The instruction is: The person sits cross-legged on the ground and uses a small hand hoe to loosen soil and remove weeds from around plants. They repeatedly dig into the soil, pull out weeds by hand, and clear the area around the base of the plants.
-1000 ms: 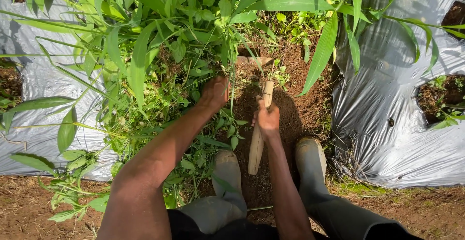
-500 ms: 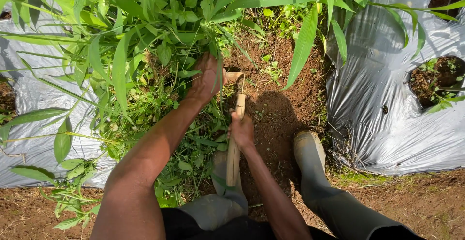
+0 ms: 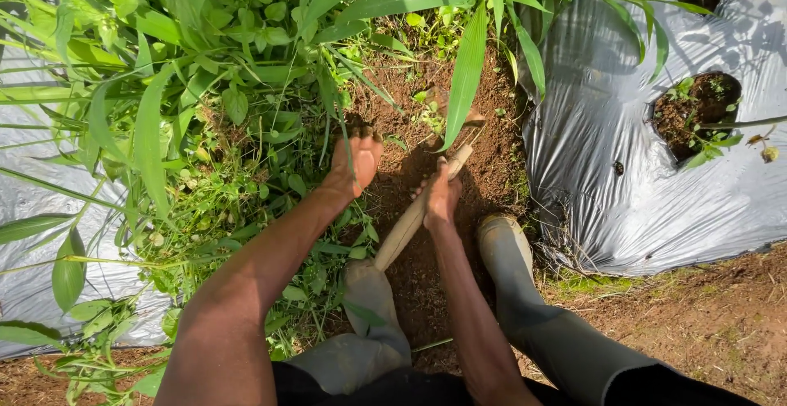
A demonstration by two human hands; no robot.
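My right hand (image 3: pixel 441 195) grips the pale wooden handle (image 3: pixel 403 230) of a short hoe, which slants up to the right toward bare brown soil (image 3: pixel 484 164); its blade is partly hidden behind a long green leaf (image 3: pixel 465 74). My left hand (image 3: pixel 354 163) is closed around thin green weed stems (image 3: pixel 332 111) at the edge of a thick clump of weeds (image 3: pixel 238 119). Both arms reach forward over my knees.
My grey rubber boots (image 3: pixel 504 246) stand on the soil between two silver plastic mulch sheets (image 3: pixel 656 201). A planting hole (image 3: pixel 695 111) with small seedlings opens in the right sheet. Brown dirt path (image 3: pixel 705 316) runs along the near side.
The hoe handle has swung from near upright to slanting right, with its blade further right. My left hand has pulled back toward me from the weed clump.
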